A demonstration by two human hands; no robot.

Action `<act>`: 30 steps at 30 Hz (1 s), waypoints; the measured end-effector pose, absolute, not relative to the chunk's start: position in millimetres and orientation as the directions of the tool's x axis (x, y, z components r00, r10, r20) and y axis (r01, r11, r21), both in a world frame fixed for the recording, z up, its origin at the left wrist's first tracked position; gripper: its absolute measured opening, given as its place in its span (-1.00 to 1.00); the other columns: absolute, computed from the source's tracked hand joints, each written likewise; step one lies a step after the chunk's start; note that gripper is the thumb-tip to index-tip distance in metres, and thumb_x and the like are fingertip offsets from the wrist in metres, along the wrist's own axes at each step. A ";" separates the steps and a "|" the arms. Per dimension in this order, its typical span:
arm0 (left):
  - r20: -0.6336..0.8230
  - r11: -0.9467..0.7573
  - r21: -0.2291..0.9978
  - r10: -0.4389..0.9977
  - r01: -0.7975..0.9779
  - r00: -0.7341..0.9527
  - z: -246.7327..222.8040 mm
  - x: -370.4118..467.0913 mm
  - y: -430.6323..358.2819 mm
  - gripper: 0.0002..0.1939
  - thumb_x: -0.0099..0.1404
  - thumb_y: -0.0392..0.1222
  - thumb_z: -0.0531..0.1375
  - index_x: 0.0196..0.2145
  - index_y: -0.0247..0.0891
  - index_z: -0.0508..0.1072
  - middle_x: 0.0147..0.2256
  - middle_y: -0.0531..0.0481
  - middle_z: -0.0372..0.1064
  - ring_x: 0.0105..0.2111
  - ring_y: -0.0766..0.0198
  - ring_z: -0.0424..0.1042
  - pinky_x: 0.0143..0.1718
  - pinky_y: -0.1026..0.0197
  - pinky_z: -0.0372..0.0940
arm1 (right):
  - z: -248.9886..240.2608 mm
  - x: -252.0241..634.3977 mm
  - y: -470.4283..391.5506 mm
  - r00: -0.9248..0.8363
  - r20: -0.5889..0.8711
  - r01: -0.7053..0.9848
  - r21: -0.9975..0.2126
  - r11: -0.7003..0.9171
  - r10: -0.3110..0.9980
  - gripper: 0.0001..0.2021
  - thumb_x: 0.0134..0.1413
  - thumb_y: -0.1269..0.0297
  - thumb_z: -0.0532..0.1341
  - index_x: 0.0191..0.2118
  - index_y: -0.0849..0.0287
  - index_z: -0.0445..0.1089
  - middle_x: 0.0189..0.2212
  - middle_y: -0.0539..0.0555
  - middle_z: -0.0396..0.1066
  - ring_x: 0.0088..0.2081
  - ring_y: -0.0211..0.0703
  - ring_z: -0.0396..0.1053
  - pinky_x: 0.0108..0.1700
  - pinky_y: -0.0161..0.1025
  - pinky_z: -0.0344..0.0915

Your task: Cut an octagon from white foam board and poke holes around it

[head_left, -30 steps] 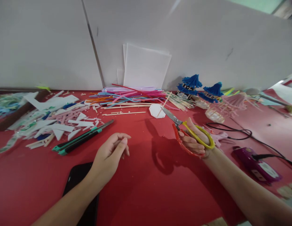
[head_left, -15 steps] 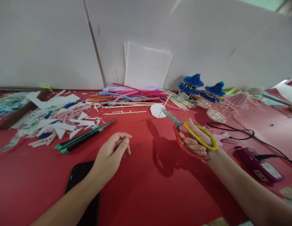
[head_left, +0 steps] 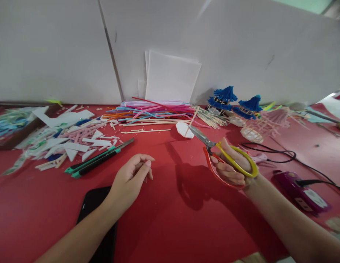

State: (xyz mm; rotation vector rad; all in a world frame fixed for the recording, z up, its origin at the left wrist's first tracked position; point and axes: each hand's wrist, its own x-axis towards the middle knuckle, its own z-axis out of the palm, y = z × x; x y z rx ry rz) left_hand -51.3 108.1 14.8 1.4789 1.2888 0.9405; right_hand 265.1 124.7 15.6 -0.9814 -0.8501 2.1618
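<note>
My right hand is wrapped round large scissors with one yellow and one red handle loop. Their blades point up and left, and the tips meet or overlap a small white octagonal piece with a thin stick slanting up from it. The piece looks tilted; whether the blades grip it cannot be made out. My left hand hovers over the red table, fingers curled and thumb against the index finger, nothing visible in them. Beneath my left forearm lies a black phone.
A green-black cutter and white scraps lie left. Coloured stems and white sheets are at the back. Blue-roofed models, a cable and a purple power block stand or lie right.
My right hand and the scissors have shifted slightly right and down. The white octagonal piece has tilted and moved a little right. My left hand has barely moved.
</note>
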 end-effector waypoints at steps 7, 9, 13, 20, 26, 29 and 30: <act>-0.031 -0.018 0.957 0.986 0.289 0.163 16.0 -51.0 107.0 -0.73 0.32 0.03 0.06 -0.21 -0.20 0.38 -0.55 0.11 0.34 -0.53 0.30 0.31 -0.47 0.24 0.17 | 26.1 257.3 123.4 -0.369 -0.458 -0.199 -0.811 -0.550 0.809 -0.39 0.02 -0.37 0.09 -0.45 0.19 0.31 -0.77 -0.18 0.10 -0.85 -0.45 -0.05 -0.85 -0.48 0.02; -0.034 -0.015 0.957 0.986 0.291 0.164 15.9 -50.6 107.1 -0.73 0.32 0.03 0.06 -0.22 -0.20 0.38 -0.54 0.11 0.34 -0.52 0.30 0.31 -0.47 0.25 0.17 | 29.3 254.5 123.2 -0.318 -0.460 -0.187 -0.827 -0.531 0.829 -0.40 -0.01 -0.36 0.14 -0.46 0.21 0.33 -0.76 -0.15 0.13 -0.84 -0.43 0.02 -0.84 -0.47 0.06; -0.038 -0.011 0.958 0.986 0.286 0.164 15.1 -50.6 107.7 -0.72 0.31 0.04 0.07 -0.22 -0.21 0.39 -0.54 0.10 0.35 -0.52 0.30 0.30 -0.47 0.24 0.17 | 32.7 253.1 124.6 -0.276 -0.468 -0.195 -0.828 -0.526 0.839 -0.44 0.00 -0.29 0.19 -0.48 0.23 0.36 -0.76 -0.12 0.16 -0.84 -0.41 0.06 -0.84 -0.45 0.07; -0.060 0.016 0.968 0.984 0.252 0.168 15.5 -51.6 107.5 -0.76 0.28 0.01 0.12 -0.23 -0.19 0.40 -0.55 0.12 0.34 -0.52 0.30 0.30 -0.45 0.25 0.17 | 26.1 261.9 129.1 -0.398 -0.409 -0.225 -0.824 -0.519 0.821 -0.43 -0.01 -0.32 0.17 -0.47 0.20 0.35 -0.79 -0.18 0.08 -0.85 -0.46 -0.12 -0.86 -0.47 -0.05; -0.110 0.089 0.986 0.982 0.141 0.151 15.4 -49.9 108.5 -0.75 0.22 0.02 0.22 -0.26 -0.19 0.43 -0.54 0.12 0.37 -0.51 0.33 0.31 -0.43 0.27 0.19 | 24.0 254.1 127.2 -0.244 -0.362 -0.053 -0.921 -0.386 0.900 -0.40 0.02 -0.40 0.02 -0.45 0.14 0.28 -0.76 -0.19 0.02 -0.83 -0.43 -0.12 -0.83 -0.42 -0.05; -0.156 0.154 0.988 0.979 0.020 0.132 17.4 -48.6 110.1 -0.65 0.16 0.12 0.25 -0.27 -0.21 0.42 -0.47 0.06 0.43 -0.50 0.33 0.36 -0.41 0.25 0.27 | 28.3 246.8 118.8 -0.275 -0.323 0.178 -0.943 -0.282 0.905 -0.41 0.07 -0.36 0.02 -0.48 0.15 0.28 -0.75 -0.10 0.15 -0.79 -0.34 0.08 -0.75 -0.35 0.08; -0.175 0.179 0.983 0.977 -0.025 0.124 18.8 -48.2 110.9 -0.59 0.15 0.18 0.24 -0.26 -0.22 0.41 -0.42 0.02 0.46 -0.48 0.31 0.39 -0.39 0.23 0.30 | 30.8 244.7 115.6 -0.303 -0.301 0.254 -0.940 -0.227 0.904 -0.43 0.09 -0.32 0.05 -0.51 0.15 0.27 -0.75 -0.08 0.17 -0.76 -0.33 0.13 -0.71 -0.35 0.09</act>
